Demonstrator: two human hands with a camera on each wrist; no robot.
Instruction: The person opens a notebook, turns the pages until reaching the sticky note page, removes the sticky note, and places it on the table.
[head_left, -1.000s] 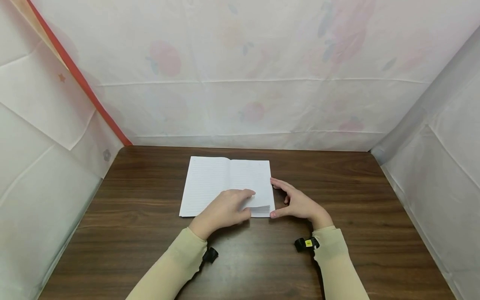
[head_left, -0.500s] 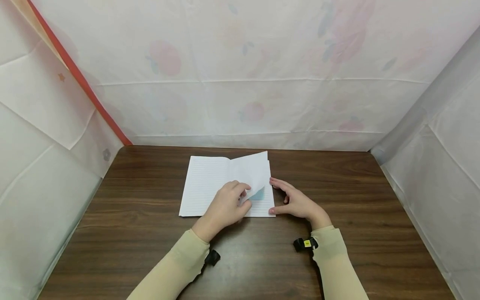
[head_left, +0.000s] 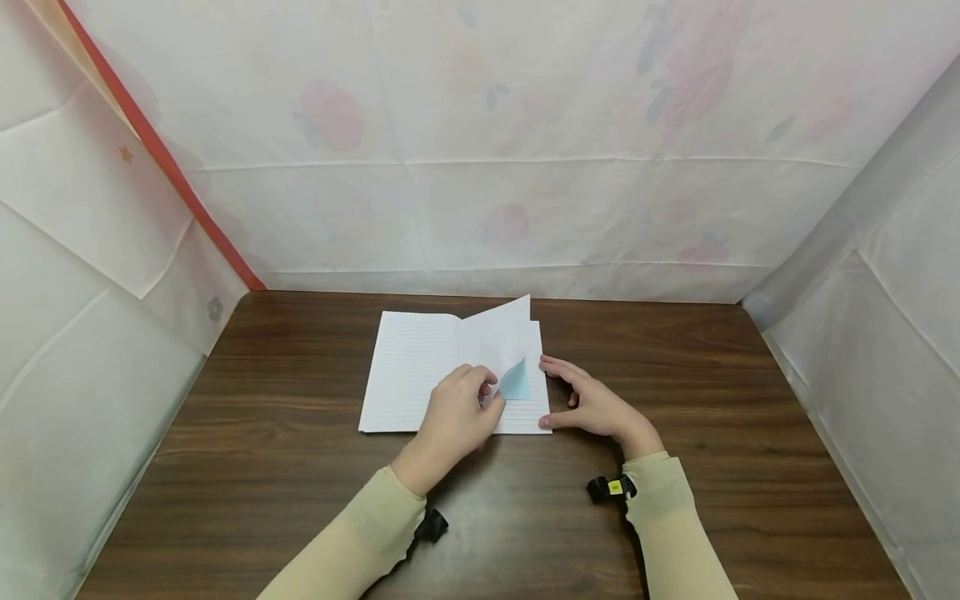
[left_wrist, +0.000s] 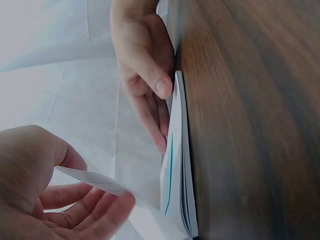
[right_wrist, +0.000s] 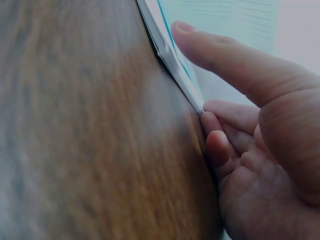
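Note:
An open lined notebook (head_left: pixel 412 367) lies flat on the dark wooden table (head_left: pixel 712 400). My left hand (head_left: pixel 457 412) pinches the lower corner of the right-hand page (head_left: pixel 502 337) and holds it lifted and curled, its light blue underside showing. In the left wrist view the page (left_wrist: pixel 95 180) runs between the thumb and fingers of the left hand (left_wrist: pixel 60 200). My right hand (head_left: pixel 592 404) rests at the notebook's right edge, fingers relaxed. In the right wrist view the right hand (right_wrist: pixel 260 125) has one finger lying on the top page, the others touching the notebook's edge (right_wrist: pixel 175 70).
White cloth sheets with faint fruit prints (head_left: pixel 480 142) wall in the table at the back and both sides. A red strip (head_left: pixel 157 158) runs down the left corner. Small black wrist cameras (head_left: pixel 613 487) sit on both sleeves.
The left hand has taken the page's lower corner and raised it up and to the left. One second ago that page lay flat. The right hand has stayed at the notebook's edge.

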